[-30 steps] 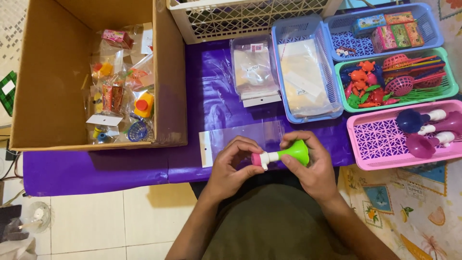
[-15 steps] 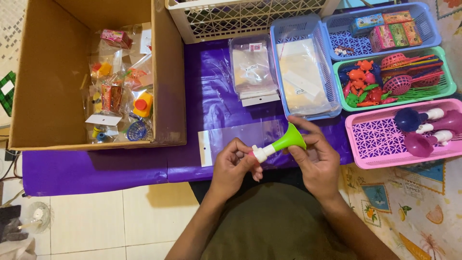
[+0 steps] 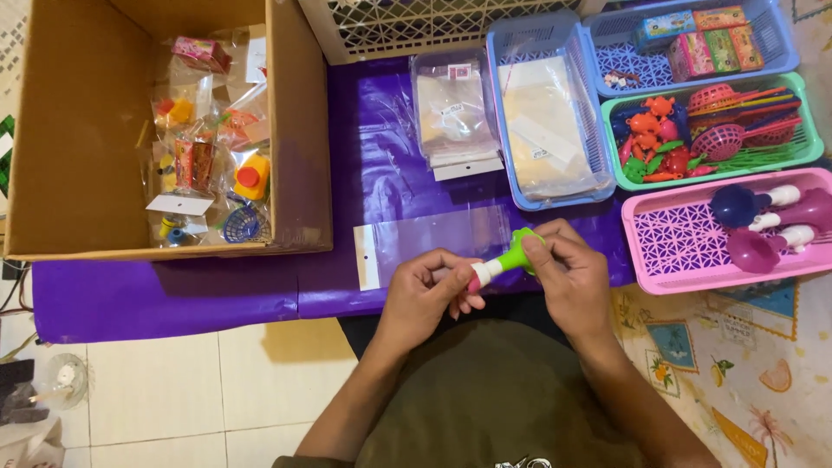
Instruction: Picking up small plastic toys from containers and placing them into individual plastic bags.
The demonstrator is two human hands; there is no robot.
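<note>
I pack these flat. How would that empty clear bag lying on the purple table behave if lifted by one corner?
The clear bag looks thin and flat, so it would probably droop. It seems very light and likely slippery. Its white header strip may be the stiffer end.

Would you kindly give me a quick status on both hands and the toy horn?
Left hand pinches the horn's white end. Right hand grips its green bell. Toy horn held above clear bag. Nothing in the way.
</note>
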